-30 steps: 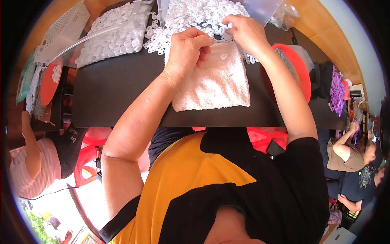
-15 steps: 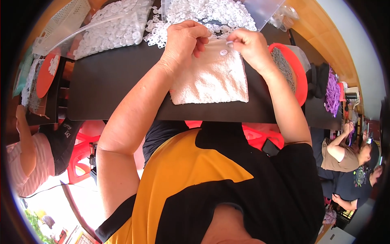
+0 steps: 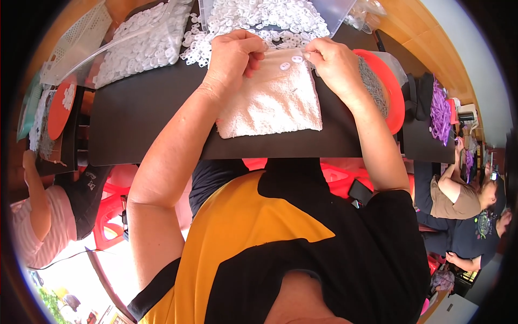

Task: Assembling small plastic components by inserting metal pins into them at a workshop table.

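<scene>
On dark table (image 3: pixel 135 124) lay pale cloth (image 3: pixel 270 105), near edge facing person (image 3: pixel 248 216), far end between left hand (image 3: pixel 231 58) and right hand (image 3: pixel 335 65). Both had fingers curled; could not tell what either grasped. Two white ovals (image 3: pixel 285 66) lay on cloth nearer right hand.

a second ago the right hand (image 3: pixel 332 62) was out over the white pieces (image 3: pixel 270 15) toward the far edge of the table (image 3: pixel 140 119); it has since drawn back to the far right corner of the cloth (image 3: pixel 272 108). another white oval (image 3: pixel 297 59), pinched above the cloth half a second ago, now lies beside the first near the cloth's far edge.
</scene>
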{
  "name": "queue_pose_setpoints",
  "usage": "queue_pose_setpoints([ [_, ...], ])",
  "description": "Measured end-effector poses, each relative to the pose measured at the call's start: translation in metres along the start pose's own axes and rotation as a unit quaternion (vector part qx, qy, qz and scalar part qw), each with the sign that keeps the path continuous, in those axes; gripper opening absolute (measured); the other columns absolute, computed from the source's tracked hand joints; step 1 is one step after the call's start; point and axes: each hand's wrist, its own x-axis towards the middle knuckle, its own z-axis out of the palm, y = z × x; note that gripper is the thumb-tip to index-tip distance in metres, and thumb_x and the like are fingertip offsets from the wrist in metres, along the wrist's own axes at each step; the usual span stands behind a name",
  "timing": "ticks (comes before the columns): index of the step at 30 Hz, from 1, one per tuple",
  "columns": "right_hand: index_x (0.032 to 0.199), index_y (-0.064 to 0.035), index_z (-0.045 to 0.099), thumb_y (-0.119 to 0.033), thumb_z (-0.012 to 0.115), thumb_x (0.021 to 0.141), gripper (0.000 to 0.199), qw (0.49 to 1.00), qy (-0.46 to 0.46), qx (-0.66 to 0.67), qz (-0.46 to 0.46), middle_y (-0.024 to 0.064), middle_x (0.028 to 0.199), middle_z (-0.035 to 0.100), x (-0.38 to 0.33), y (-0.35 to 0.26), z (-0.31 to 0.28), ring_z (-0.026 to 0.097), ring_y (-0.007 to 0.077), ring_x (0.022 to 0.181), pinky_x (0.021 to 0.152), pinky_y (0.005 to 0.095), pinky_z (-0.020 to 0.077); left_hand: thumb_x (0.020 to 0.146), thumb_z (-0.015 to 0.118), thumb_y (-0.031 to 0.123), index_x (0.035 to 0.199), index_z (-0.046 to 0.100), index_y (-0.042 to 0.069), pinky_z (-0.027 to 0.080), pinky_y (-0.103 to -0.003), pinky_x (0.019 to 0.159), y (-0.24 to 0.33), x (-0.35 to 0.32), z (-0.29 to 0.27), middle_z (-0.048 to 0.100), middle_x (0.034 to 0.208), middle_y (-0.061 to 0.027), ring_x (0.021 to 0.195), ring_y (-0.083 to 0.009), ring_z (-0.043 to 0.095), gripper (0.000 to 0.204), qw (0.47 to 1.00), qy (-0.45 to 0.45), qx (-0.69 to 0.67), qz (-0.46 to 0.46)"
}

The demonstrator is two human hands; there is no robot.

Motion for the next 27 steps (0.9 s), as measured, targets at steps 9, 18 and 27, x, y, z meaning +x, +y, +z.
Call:
queue_pose_setpoints([
  [9, 0.088, -0.0086, 0.065, -0.009, 0.064, 0.080, 0.008, 0.985, -0.058, -0.134, -0.097, 0.0077, 0.088, 0.062, 0.005, -0.017, 0.006, 0.063, 0.0318, 0.085, 0.073, 0.0449, 0.0492, 0.079, 0.065, 0.007, 0.081, 0.064, 0.000, 0.037, -0.025, 0.043, -0.002, 0.003, -0.002, 0.059, 0.065, -0.0050, 0.048, -0.0116, 0.049, 0.008, 1.000, -0.008, 0.001, 0.006],
  [18, 0.084, -0.0021, 0.064, -0.004, 0.060, 0.076, 0.009, 0.983, -0.124, -0.063, -0.120, 0.0118, 0.095, 0.061, 0.004, -0.005, 0.002, 0.064, 0.0332, 0.086, 0.076, 0.0446, 0.0512, 0.075, 0.065, 0.006, 0.074, 0.063, -0.002, 0.038, -0.028, 0.040, -0.001, 0.003, -0.001, 0.059, 0.064, -0.0068, 0.048, -0.0126, 0.050, 0.008, 1.000, -0.006, -0.009, 0.014],
  [27, 0.096, -0.0037, 0.065, -0.004, 0.057, 0.083, 0.015, 0.973, -0.022, -0.167, -0.160, 0.0116, 0.088, 0.060, -0.001, -0.002, 0.018, 0.063, 0.0328, 0.083, 0.072, 0.0419, 0.0499, 0.081, 0.063, 0.008, 0.081, 0.062, 0.000, 0.038, -0.027, 0.043, -0.001, 0.004, -0.003, 0.059, 0.068, -0.0063, 0.050, -0.0133, 0.050, 0.008, 0.999, -0.026, -0.034, -0.018],
])
